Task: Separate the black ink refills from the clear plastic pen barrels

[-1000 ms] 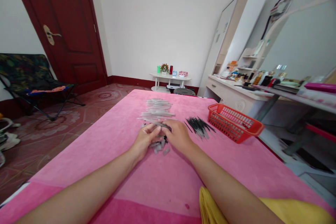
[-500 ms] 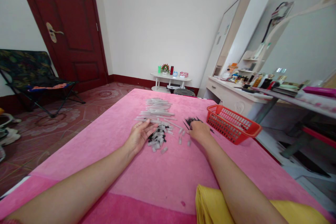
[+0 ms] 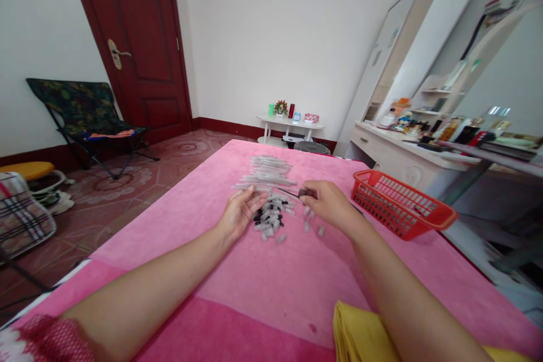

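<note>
Between the thumb and fingers of my right hand (image 3: 326, 203) is a thin black pen refill (image 3: 288, 193), its tip pointing left over the table. My left hand (image 3: 242, 210) rests open, palm turned inward, fingers stretched beside a pile of small parts. That pile mixes translucent pen caps (image 3: 266, 231) with small black pieces (image 3: 258, 215). Just beyond lies a stack of translucent pen barrels (image 3: 270, 169), roughly parallel. A few loose caps (image 3: 320, 231) lie below my right hand, which hides most of the other dark refills.
The table has a pink cloth (image 3: 271, 277). A red plastic basket (image 3: 403, 203) stands at its right edge. Folded yellow fabric (image 3: 360, 334) lies near me under my right forearm. Beyond are a folding chair (image 3: 85, 107), a low white table (image 3: 271, 124) and a dressing table (image 3: 382, 144).
My right hand has lifted from the heap of black refills and moved left toward the barrels with a refill. My left hand stays by the caps. The view has swung left.
</note>
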Action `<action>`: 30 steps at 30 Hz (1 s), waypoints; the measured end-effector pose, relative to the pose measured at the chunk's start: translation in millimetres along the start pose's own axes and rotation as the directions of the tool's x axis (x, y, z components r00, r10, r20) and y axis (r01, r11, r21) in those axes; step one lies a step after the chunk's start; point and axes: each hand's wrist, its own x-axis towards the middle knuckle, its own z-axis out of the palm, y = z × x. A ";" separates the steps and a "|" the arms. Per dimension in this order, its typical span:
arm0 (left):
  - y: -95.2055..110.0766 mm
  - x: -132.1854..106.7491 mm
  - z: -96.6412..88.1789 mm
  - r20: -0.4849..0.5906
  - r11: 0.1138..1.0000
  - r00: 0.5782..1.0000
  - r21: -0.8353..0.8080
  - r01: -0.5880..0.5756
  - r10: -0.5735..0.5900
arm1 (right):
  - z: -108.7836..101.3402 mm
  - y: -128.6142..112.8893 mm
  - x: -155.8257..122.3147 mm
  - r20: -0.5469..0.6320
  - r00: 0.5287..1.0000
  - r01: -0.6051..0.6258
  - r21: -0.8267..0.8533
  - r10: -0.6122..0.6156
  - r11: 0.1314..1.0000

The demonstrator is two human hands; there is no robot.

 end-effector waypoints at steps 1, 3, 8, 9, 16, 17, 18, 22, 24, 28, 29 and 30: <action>0.1 0.2 -0.1 -0.005 1.000 1.000 -0.007 -0.003 0.003 | -0.6 -1.3 -0.7 0.004 1.000 0.001 0.004 -0.001 1.000; 0.4 0.7 -0.2 -0.016 1.000 1.000 -0.021 -0.007 0.007 | -1.8 -2.3 -1.4 0.011 1.000 0.002 0.005 -0.002 1.000; 1.2 1.3 0.0 -0.038 0.999 0.999 -0.044 -0.003 0.001 | -2.6 -2.4 -1.2 0.020 1.000 -0.009 -0.020 0.010 1.000; 1.2 1.4 -0.2 -0.040 0.999 0.999 -0.044 -0.002 0.000 | -2.3 -2.5 -1.1 0.025 1.000 -0.012 -0.023 0.013 1.000; 0.0 -0.5 -1.8 0.020 0.997 0.999 0.066 -0.039 0.038 | -3.4 -7.0 -2.5 0.036 0.999 -0.032 -0.066 0.035 0.997; -0.1 -1.3 -1.3 0.033 0.995 0.999 0.085 -0.042 0.040 | -4.1 -7.7 -2.8 0.024 0.999 -0.031 -0.077 0.033 0.997; -0.3 -2.3 -0.5 0.048 0.994 0.998 0.102 -0.043 0.039 | -4.5 -8.4 -2.9 0.010 1.000 -0.027 -0.085 0.028 0.996; -3.3 -8.4 3.3 0.142 0.984 0.990 0.175 -0.030 0.005 | -1.7 -12.3 -3.0 -0.021 0.999 0.024 -0.084 -0.026 0.996; -5.2 -10.8 4.6 0.190 0.982 0.981 0.190 -0.007 -0.030 | 1.3 -15.6 -2.8 -0.040 0.997 0.066 -0.049 -0.068 0.997; -3.0 -7.3 4.1 0.120 0.998 0.991 0.040 0.053 -0.058 | 2.8 -19.9 -2.1 -0.367 0.927 0.125 0.097 -0.081 0.987; -0.9 -4.6 3.3 0.066 0.998 0.996 -0.022 0.059 -0.058 | 2.6 -19.1 -1.8 -0.466 0.883 0.125 0.129 -0.051 0.984; 1.5 -1.7 2.2 0.011 0.995 0.998 -0.083 0.063 -0.063 | 2.9 -17.2 -1.5 -0.536 0.844 0.122 0.157 -0.019 0.980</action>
